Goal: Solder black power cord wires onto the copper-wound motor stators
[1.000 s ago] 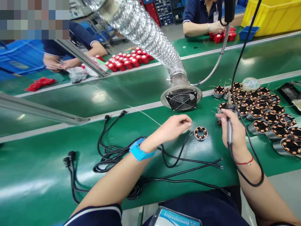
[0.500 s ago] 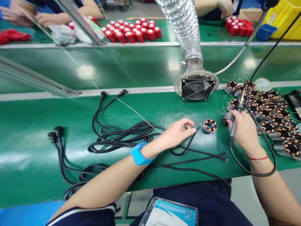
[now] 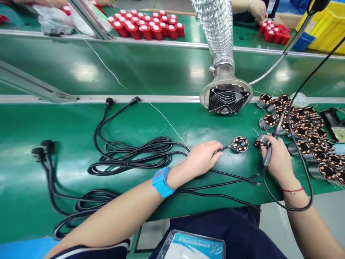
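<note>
The stator (image 3: 240, 149) lies on the bench (image 3: 188, 120) just beyond the left fingertips and short of the right hand (image 3: 277, 156), face up so that its whole ring shows. The left hand (image 3: 206, 156) is pinched on the end of a cord (image 3: 224, 148), whose thin leads reach up to the stator's near side; whether they already touch its wires, I cannot tell. The right hand is closed around the iron (image 3: 267, 158), and its fingers also rest on a second stator (image 3: 260, 141). The two hands are apart, with the first stator between them.

To do this well, I would hold the cord close behind its bare leads so they stay straight, and steady the first stator, since nothing seems to pin it. The iron's tip points away from the person, over the stators beyond the right hand; it is best treated as hot and kept off their windings while those fingers are busy.

The first stator is a short ring: bright metal rim, dark core, copper coils spaced around the inside. The second is tipped, showing its silvery side, with fine wires standing up behind it.

More stators (image 3: 303, 126) crowd beyond the right hand; coiled cords (image 3: 132, 154) lie left of the left hand.
</note>
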### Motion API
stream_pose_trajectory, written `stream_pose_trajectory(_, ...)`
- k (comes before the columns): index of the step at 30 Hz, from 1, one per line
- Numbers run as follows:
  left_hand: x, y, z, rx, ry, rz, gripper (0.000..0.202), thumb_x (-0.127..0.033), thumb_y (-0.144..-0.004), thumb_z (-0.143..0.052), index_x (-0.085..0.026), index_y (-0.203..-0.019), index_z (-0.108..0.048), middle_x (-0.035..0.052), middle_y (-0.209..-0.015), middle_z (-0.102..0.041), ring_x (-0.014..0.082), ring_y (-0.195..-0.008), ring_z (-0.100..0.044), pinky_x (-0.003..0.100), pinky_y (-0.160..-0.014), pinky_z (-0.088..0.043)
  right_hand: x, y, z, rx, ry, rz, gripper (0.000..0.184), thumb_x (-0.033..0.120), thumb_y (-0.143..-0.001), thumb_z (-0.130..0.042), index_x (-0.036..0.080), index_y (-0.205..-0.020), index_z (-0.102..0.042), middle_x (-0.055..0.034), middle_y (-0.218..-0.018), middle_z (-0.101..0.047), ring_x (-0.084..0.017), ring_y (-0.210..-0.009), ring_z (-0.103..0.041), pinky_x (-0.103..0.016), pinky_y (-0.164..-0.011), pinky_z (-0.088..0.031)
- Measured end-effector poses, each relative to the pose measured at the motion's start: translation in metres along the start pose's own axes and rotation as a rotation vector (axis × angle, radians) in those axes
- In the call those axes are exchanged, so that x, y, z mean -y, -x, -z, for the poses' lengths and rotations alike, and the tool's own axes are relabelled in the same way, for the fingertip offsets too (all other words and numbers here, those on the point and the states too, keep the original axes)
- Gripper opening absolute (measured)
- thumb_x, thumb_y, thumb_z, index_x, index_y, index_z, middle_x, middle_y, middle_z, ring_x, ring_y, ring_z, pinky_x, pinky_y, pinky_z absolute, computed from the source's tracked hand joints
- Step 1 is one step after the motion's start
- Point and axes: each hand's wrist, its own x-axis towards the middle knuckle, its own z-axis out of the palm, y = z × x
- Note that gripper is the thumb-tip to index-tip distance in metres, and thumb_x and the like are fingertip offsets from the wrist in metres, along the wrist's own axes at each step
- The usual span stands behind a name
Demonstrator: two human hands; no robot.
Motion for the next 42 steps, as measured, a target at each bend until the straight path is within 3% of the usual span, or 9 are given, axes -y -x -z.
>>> stream_pose_trajectory(5, 0.002, -0.002, -0.004, -0.005, 0.011, 0.031, 0.014, -0.022, -0.091, -0.053, -0.017, -0.101, -0.062, 0.0020, -0.081, -0.066, 0.0169, -0.072, -0.060, 0.028, -0.066, -0.043, -0.002, -0.008, -0.009, -0.061, 0.115, 0.170, 0.032, 0.021, -0.090, -0.054, 0.023, -0.122, -0.054, -0.0136, -0.107, -0.056, -0.030, -0.099, -0.053, -0.046, -0.081, -0.046)
stream_pose_trajectory(9, 0.003, -0.002, -0.006, -0.029, 0.033, 0.032, 0.013, -0.024, -0.091, -0.054, -0.018, -0.101, -0.062, 0.0007, -0.079, -0.066, 0.0158, -0.070, -0.059, 0.027, -0.065, -0.041, -0.003, -0.016, -0.011, -0.080, 0.040, 0.248, 0.031, 0.021, -0.090, -0.055, 0.025, -0.120, -0.053, -0.0118, -0.107, -0.055, -0.030, -0.103, -0.053, -0.048, -0.085, -0.048)
stream_pose_trajectory(14, 0.002, -0.001, -0.006, -0.043, 0.086, 0.019, 0.014, -0.022, -0.090, -0.054, -0.017, -0.098, -0.064, 0.0024, -0.081, -0.067, 0.0169, -0.074, -0.060, 0.028, -0.068, -0.042, -0.005, -0.020, -0.013, -0.091, -0.073, 0.233, 0.032, 0.021, -0.092, -0.050, 0.024, -0.124, -0.048, -0.0084, -0.102, -0.053, -0.021, -0.088, -0.058, -0.036, -0.075, -0.055)
stream_pose_trajectory(21, 0.006, -0.003, -0.005, -0.018, 0.451, 0.047, 0.016, -0.024, -0.086, -0.055, -0.016, -0.091, -0.067, 0.0008, -0.076, -0.065, 0.0128, -0.068, -0.056, 0.024, -0.063, -0.041, -0.023, -0.056, -0.020, -0.119, -0.110, 0.133, 0.025, 0.024, -0.090, -0.053, 0.023, -0.115, -0.057, -0.0058, -0.092, -0.054, -0.022, -0.081, -0.058, -0.038, -0.069, -0.052)
stream_pose_trajectory(24, 0.009, -0.007, -0.006, 0.077, 0.680, 0.101, 0.019, -0.029, -0.083, -0.057, -0.014, -0.089, -0.067, -0.0018, -0.068, -0.059, 0.0100, -0.062, -0.050, 0.022, -0.060, -0.038, -0.003, -0.056, -0.008, -0.163, -0.182, 0.113, 0.026, 0.025, -0.088, -0.056, 0.023, -0.114, -0.055, -0.0068, -0.094, -0.057, -0.024, -0.087, -0.060, -0.041, -0.076, -0.052)
stream_pose_trajectory(28, 0.010, -0.011, -0.005, 0.134, 0.877, 0.080, 0.022, -0.032, -0.080, -0.060, -0.012, -0.087, -0.066, -0.0024, -0.066, -0.055, 0.0085, -0.062, -0.046, 0.022, -0.061, -0.037, 0.043, -0.039, 0.012, -0.111, -0.491, 0.200, 0.027, 0.020, -0.087, -0.059, 0.026, -0.112, -0.053, -0.0054, -0.099, -0.064, -0.022, -0.093, -0.063, -0.039, -0.080, -0.053)
stream_pose_trajectory(32, 0.008, -0.011, -0.002, 0.154, 0.923, 0.093, 0.022, -0.032, -0.080, -0.061, -0.012, -0.086, -0.066, -0.0026, -0.065, -0.053, 0.0081, -0.061, -0.045, 0.022, -0.060, -0.036, 0.072, -0.032, 0.016, -0.032, -0.543, 0.277, 0.026, 0.018, -0.088, -0.059, 0.027, -0.111, -0.052, -0.0044, -0.098, -0.066, -0.022, -0.093, -0.063, -0.039, -0.078, -0.051)
stream_pose_trajectory(36, 0.005, -0.009, -0.001, 0.139, 0.884, 0.081, 0.019, -0.030, -0.080, -0.060, -0.012, -0.084, -0.065, -0.0041, -0.062, -0.049, 0.0079, -0.059, -0.042, 0.023, -0.059, -0.034, 0.079, -0.034, 0.012, -0.053, -0.590, 0.301, 0.026, 0.016, -0.088, -0.059, 0.028, -0.110, -0.051, -0.0008, -0.089, -0.067, -0.020, -0.087, -0.062, -0.038, -0.079, -0.049)
stream_pose_trajectory(42, -0.008, -0.004, -0.006, -0.217, 0.971, 0.062, 0.011, -0.025, -0.084, -0.054, -0.017, -0.091, -0.051, -0.0019, -0.079, -0.050, 0.0095, -0.070, -0.047, 0.024, -0.064, -0.039, 0.080, -0.029, 0.004, -0.054, -0.707, 0.238, 0.032, 0.016, -0.087, -0.060, 0.029, -0.114, -0.049, 0.0008, -0.085, -0.065, -0.020, -0.089, -0.061, -0.040, -0.083, -0.048)
